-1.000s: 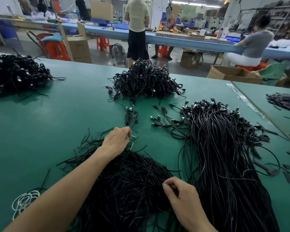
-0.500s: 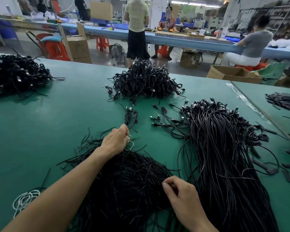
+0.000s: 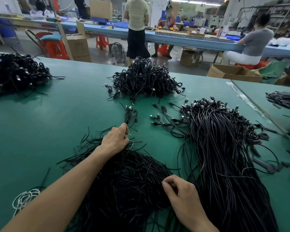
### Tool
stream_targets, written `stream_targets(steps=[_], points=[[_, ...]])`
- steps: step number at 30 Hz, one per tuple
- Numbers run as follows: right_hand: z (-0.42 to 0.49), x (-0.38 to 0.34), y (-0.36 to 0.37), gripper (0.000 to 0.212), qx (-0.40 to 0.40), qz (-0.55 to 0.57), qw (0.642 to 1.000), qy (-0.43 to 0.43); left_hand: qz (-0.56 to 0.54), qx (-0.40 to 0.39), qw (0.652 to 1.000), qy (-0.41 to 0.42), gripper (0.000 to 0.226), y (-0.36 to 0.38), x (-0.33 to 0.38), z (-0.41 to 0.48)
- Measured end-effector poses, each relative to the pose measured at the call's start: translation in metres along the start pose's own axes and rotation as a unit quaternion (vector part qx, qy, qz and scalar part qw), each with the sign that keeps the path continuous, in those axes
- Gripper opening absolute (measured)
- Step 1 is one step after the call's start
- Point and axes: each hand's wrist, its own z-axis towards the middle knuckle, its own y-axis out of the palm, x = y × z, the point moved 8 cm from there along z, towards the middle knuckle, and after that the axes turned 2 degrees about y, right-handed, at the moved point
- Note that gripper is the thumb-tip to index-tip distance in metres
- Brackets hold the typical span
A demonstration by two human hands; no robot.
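tie heap (image 3: 129,185): a broad mound of short black ties lying low on the near middle of the counter, right under both hands from where I watch; stray ties fan out from its far-left edge.
counter (image 3: 40,123): green matted surface that fills most of my view and carries every pile.
long cable bundle (image 3: 224,156): black cables laid lengthwise just right of the tie heap, with the plug ends bunched at the far end and a few plugs splayed out to the left.
coiled cable pile (image 3: 144,79): knotted black cables heaped at the far middle edge of the counter, well apart from the hands.
far pile (image 3: 15,72): a second tangle of black cables at the far-left corner.
left hand (image 3: 115,139): reaching across the tie heap to its far edge, with the grip clenched on thin strands there.
right hand (image 3: 179,193): on the near-right edge of the tie heap, grip clenched with the thumb against the forefinger, pinching strands.
white cord (image 3: 24,198): a loose pale coil on the near left of the counter, beside my left forearm.
single coiled cable (image 3: 131,114): lies alone just beyond the left hand, not touching it.
pale loop (image 3: 131,145): a small wire loop at the left fingertips; I cannot tell whether it is inside the grip.
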Motion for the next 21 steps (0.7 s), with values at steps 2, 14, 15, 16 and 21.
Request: stream_targets(steps=[2, 14, 15, 16, 21], points=[[0.000, 0.000, 0.000, 0.013, 0.000, 0.002, 1.000, 0.002, 0.045, -0.003, 0.999, 0.008, 0.014, 0.001, 0.006, 0.001], [-0.001, 0.000, 0.000, 0.013, 0.001, -0.005, 1.000, -0.005, -0.109, 0.101, 0.985, 0.087, 0.020, -0.027, 0.019, -0.004], [-0.001, 0.000, 0.000, 0.013, 0.001, -0.005, 1.000, -0.005, -0.117, 0.109, 0.983, 0.091, 0.023, -0.031, 0.021, -0.005], [-0.001, -0.001, 0.000, 0.013, 0.000, -0.005, 1.000, -0.005, -0.122, 0.115, 0.981, 0.096, 0.025, -0.034, 0.022, -0.006], [0.000, 0.000, 0.000, 0.013, 0.002, -0.006, 1.000, -0.003, -0.147, 0.145, 0.974, 0.097, 0.024, -0.045, 0.027, -0.011]])
